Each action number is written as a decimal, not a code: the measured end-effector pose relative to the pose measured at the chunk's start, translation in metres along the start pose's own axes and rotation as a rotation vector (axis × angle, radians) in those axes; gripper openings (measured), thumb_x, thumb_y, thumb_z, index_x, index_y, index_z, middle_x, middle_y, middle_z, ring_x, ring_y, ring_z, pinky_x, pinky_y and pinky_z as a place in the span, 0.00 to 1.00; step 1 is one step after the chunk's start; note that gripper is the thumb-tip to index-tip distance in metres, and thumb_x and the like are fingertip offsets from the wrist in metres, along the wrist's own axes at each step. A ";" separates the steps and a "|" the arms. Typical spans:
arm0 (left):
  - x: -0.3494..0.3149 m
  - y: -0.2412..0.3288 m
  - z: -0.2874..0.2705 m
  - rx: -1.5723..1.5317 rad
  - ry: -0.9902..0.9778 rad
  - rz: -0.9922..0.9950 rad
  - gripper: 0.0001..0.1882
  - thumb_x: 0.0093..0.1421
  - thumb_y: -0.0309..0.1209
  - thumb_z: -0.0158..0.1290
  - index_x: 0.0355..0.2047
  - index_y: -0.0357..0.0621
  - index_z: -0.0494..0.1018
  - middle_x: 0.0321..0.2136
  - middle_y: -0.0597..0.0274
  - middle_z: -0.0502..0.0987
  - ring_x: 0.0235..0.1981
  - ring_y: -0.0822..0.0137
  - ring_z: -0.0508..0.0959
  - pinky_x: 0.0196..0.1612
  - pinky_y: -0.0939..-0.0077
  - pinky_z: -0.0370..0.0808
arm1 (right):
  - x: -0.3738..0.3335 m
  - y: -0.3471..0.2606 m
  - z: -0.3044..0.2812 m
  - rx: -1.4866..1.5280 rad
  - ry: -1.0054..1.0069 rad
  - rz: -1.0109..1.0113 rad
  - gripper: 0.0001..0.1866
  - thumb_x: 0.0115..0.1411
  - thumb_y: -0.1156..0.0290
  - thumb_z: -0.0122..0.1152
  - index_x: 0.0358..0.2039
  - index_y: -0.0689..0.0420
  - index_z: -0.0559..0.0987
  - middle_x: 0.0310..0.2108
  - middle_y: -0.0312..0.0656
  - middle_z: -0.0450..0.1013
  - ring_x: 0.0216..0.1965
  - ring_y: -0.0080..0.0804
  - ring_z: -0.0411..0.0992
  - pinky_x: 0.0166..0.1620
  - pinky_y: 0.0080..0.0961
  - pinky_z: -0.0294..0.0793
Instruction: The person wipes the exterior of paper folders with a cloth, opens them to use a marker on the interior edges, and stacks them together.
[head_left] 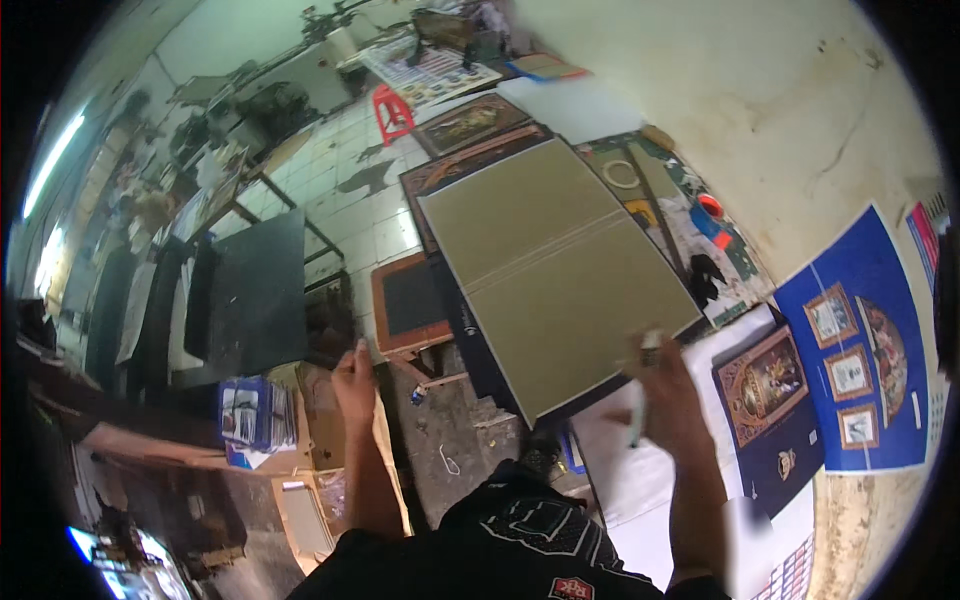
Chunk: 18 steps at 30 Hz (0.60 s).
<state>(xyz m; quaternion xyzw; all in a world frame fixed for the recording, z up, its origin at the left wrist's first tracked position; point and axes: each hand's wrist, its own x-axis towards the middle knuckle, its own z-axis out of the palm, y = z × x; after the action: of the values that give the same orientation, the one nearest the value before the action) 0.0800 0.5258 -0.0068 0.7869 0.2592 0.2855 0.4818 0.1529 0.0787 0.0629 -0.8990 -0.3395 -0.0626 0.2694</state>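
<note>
A large olive-grey board panel (560,270) with a pale border and a double crease across it lies flat on dark printed sheets. My right hand (672,395) is over the panel's near right corner, blurred by motion. Its fingers are closed round a slim pale stick-like thing (636,428), whose kind I cannot make out. My left hand (354,388) is raised to the left of the panel and apart from it. Its fingers are curled together, and whatever may be in them is hidden.
Dark covers with ornate brown pictures (765,395) lie at the right, beside a blue printed sheet (855,340) against the wall. Behind the panel are a tape roll (620,175) and scraps. A red stool (392,113) stands farther off; bundled booklets (258,415) sit at the left.
</note>
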 end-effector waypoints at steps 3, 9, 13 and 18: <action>-0.006 -0.008 0.015 -0.198 -0.018 -0.064 0.23 0.68 0.40 0.52 0.18 0.43 0.65 0.15 0.73 0.63 0.19 0.82 0.60 0.21 0.79 0.58 | 0.031 -0.032 0.021 -0.131 -0.157 -0.127 0.24 0.48 0.67 0.70 0.47 0.51 0.75 0.62 0.50 0.65 0.64 0.51 0.61 0.68 0.48 0.53; 0.007 0.034 0.028 -0.266 -0.115 0.001 0.21 0.67 0.40 0.54 0.20 0.41 0.71 0.15 0.73 0.66 0.20 0.83 0.61 0.21 0.81 0.57 | -0.012 -0.022 0.027 -0.099 -0.019 -0.210 0.16 0.48 0.77 0.61 0.40 0.51 0.75 0.54 0.43 0.74 0.58 0.47 0.69 0.65 0.48 0.59; 0.037 0.093 0.052 0.148 -0.213 0.252 0.23 0.65 0.44 0.54 0.26 0.34 0.74 0.16 0.62 0.69 0.20 0.75 0.66 0.24 0.73 0.64 | -0.093 -0.033 -0.003 -0.054 0.117 -0.106 0.16 0.43 0.76 0.66 0.33 0.48 0.74 0.47 0.35 0.79 0.54 0.41 0.73 0.65 0.52 0.60; 0.069 0.168 0.141 0.376 -0.569 0.615 0.24 0.64 0.48 0.52 0.31 0.34 0.77 0.26 0.45 0.78 0.28 0.44 0.77 0.34 0.59 0.72 | -0.171 -0.061 -0.013 -0.132 0.205 -0.013 0.15 0.41 0.74 0.70 0.29 0.46 0.74 0.46 0.32 0.79 0.53 0.40 0.74 0.65 0.64 0.54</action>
<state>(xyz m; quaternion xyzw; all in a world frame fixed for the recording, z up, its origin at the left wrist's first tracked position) 0.2493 0.4195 0.1072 0.9481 -0.0817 0.1361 0.2755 -0.0157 0.0112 0.0504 -0.9016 -0.3110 -0.1779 0.2423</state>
